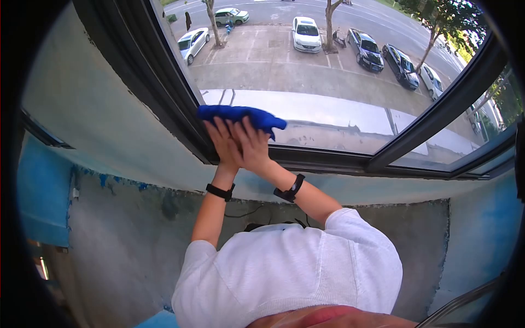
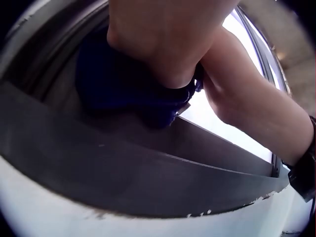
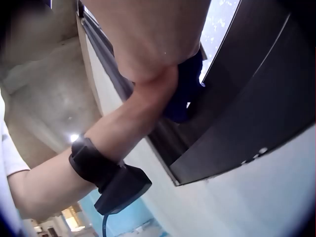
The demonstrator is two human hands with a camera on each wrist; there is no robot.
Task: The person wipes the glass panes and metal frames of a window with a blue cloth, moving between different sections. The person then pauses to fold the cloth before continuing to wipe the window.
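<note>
A blue cloth point(image 1: 235, 112) lies bunched against the lower left corner of a window pane point(image 1: 328, 134), beside the dark window frame point(image 1: 322, 157). My left hand point(image 1: 221, 143) presses on it with the fingers stretched forward. Just to its right, my right hand point(image 1: 255, 146) presses too, fingers extended and partly overlapping the left hand. Seen from the left wrist, the cloth point(image 2: 116, 91) bulges out below the hand over the frame's inner ledge. In the right wrist view much of the cloth point(image 3: 186, 94) is hidden behind the hand and the crossing left forearm point(image 3: 131, 123).
A dark upright point(image 1: 415, 131) divides the window at right. Below the frame runs a pale wall point(image 1: 339, 188) with chipped paint along its edge. Black bands point(image 1: 291, 188) sit on both wrists, one with a cable. Parked cars point(image 1: 306, 34) and trees stand outside.
</note>
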